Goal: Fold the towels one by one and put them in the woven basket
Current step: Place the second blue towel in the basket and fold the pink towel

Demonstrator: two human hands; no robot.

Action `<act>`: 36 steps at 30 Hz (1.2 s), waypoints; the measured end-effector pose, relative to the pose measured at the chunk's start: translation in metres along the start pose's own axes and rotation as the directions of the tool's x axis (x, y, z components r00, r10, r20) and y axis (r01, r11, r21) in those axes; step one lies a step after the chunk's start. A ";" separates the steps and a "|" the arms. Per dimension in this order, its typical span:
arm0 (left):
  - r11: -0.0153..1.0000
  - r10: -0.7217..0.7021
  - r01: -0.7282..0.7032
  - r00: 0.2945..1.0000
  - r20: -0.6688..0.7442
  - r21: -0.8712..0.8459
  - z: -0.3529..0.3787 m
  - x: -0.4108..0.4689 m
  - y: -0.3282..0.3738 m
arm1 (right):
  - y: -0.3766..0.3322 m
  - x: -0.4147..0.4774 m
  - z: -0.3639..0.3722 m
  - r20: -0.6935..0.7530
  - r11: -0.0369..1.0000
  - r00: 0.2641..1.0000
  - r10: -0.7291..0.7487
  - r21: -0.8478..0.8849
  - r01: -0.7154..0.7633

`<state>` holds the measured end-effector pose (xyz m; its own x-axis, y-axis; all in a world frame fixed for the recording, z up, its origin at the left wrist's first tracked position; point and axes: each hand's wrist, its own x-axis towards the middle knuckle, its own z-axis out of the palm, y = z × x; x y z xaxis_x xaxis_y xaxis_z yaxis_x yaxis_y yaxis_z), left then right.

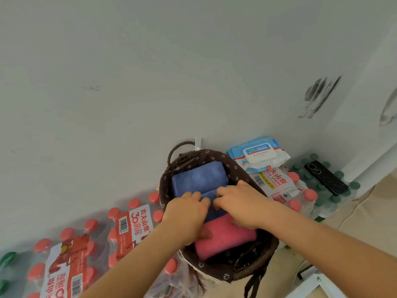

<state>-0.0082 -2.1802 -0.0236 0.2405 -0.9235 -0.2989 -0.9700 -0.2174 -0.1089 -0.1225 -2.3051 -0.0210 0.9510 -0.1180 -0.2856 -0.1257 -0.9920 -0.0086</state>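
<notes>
Dark-blue towel (210, 197), gripped in the curled fingers of the left hand (186, 214) and right hand (239, 204), was being tucked into the woven basket (271, 254), just beyond the pink towel (229, 238) under the palms; release and an upward withdrawal were judged due next.

Entry: we record two bare hands and two bare forearms. The left hand (187, 214) shows us its back only: a broad, smooth surface with the knuckles as a low ridge and rounded fingers (198, 198). The right hand (240, 203) is of the same build, with the knuckles likewise raised. The left forearm (139, 261) and right forearm (322, 239) are uncovered along all we can see, skin running to the frame edge, each tapering evenly to a narrow wrist. The nails look short, we think, though blur at the tips leaves that uncertain.
</notes>
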 end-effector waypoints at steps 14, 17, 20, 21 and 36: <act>0.929 0.114 -0.240 0.911 -0.397 -0.283 -0.026 -0.016 -0.032 | -0.016 -0.062 -0.028 -0.211 0.494 0.688 0.695 0.835 -0.242; 0.892 0.135 -0.315 0.871 -0.473 -0.325 -0.037 -0.026 -0.032 | -0.038 -0.080 -0.040 -0.206 0.324 0.550 0.810 0.938 -0.126; 0.811 0.190 -0.432 0.832 -0.522 -0.394 -0.044 -0.038 -0.027 | -0.068 -0.099 -0.047 -0.181 0.234 0.442 0.878 0.970 -0.068; 0.773 0.220 -0.482 0.813 -0.540 -0.412 -0.046 -0.043 -0.023 | -0.079 -0.105 -0.046 -0.176 0.219 0.409 0.895 0.974 -0.060; 0.339 0.743 -0.858 0.496 -0.449 -0.386 -0.029 -0.098 0.120 | -0.188 -0.268 0.083 0.088 -0.137 -0.221 0.971 0.967 -0.217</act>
<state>-0.1489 -2.1253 0.0200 -0.6179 -0.7614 0.1962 -0.5490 0.5964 0.5856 -0.3772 -2.0832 -0.0222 -0.3569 -0.9336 -0.0300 -0.4619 0.2043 -0.8631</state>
